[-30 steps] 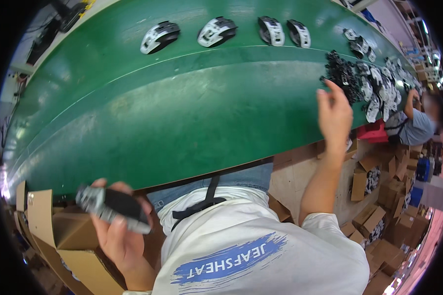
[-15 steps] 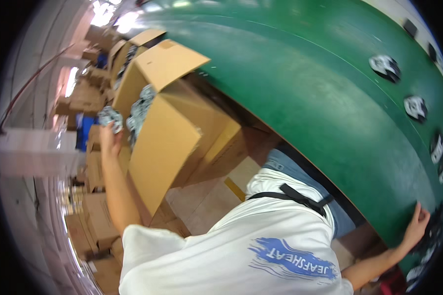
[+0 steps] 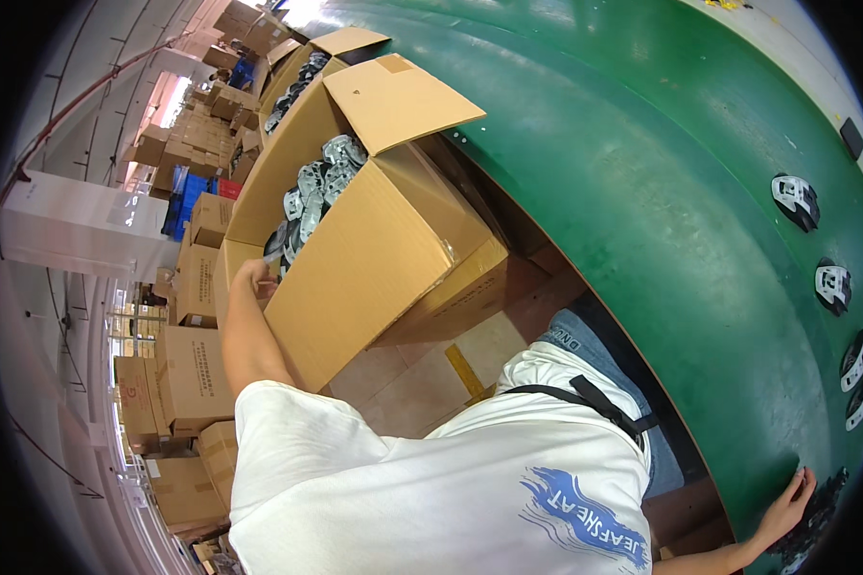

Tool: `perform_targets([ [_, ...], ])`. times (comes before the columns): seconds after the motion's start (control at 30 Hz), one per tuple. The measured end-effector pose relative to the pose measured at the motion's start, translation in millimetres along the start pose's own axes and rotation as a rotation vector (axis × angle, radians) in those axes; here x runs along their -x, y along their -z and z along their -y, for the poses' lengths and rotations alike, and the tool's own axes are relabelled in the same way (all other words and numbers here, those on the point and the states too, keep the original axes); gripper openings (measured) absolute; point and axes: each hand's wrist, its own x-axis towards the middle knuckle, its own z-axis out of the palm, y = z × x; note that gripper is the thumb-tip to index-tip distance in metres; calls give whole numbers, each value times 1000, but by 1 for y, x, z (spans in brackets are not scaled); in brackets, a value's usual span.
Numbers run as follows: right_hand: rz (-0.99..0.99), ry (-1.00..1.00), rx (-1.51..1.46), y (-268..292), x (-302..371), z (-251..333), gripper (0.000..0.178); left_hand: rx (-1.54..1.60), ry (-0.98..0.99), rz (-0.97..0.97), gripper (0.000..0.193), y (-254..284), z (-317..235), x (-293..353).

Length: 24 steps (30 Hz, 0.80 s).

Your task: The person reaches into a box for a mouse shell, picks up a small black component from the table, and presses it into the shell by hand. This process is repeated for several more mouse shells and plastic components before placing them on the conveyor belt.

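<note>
My left hand point(image 3: 256, 278) is at the near left edge of an open cardboard box point(image 3: 355, 278), its fingers bent and partly hidden. Against it lies a smooth grey piece point(image 3: 274, 245), blurred; whether the fingers grip it I cannot tell. A heap of silvery-grey and black shell-shaped pieces point(image 3: 318, 187) fills the visible inside of the box. Far to the right, my right hand point(image 3: 786, 503) is over the green table point(image 3: 642, 192), fingers stretched out and holding nothing. Beside it sit dark pieces point(image 3: 815, 527) near the picture's rim.
Several grey-and-black shells point(image 3: 796, 201) stand spaced out along the table's far right side. Behind the box is another open carton point(image 3: 297, 86) of similar pieces. Stacked cardboard boxes point(image 3: 197, 379), blue crates point(image 3: 190, 199) and a white pillar point(image 3: 96, 225) are on the left.
My left hand, which held a grey shell-shaped piece up beside the box, has come to the box's edge. The right hand stays at the table. The view has shifted.
</note>
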Motion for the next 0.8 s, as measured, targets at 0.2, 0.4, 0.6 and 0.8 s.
perform_targets([
  [0.2,-158,168,-230,-35,-2,-11,24,147,-809,-502,29,70,-139,43],
  [0.4,-187,229,-167,-33,20,130,13,357,-1545,114,34,-192,-323,321],
  [0.6,-69,123,-354,-31,36,163,10,-112,-2106,843,33,-404,-315,615],
  [0.8,37,102,-442,-23,64,178,12,-34,-2303,533,58,-580,-321,716],
])
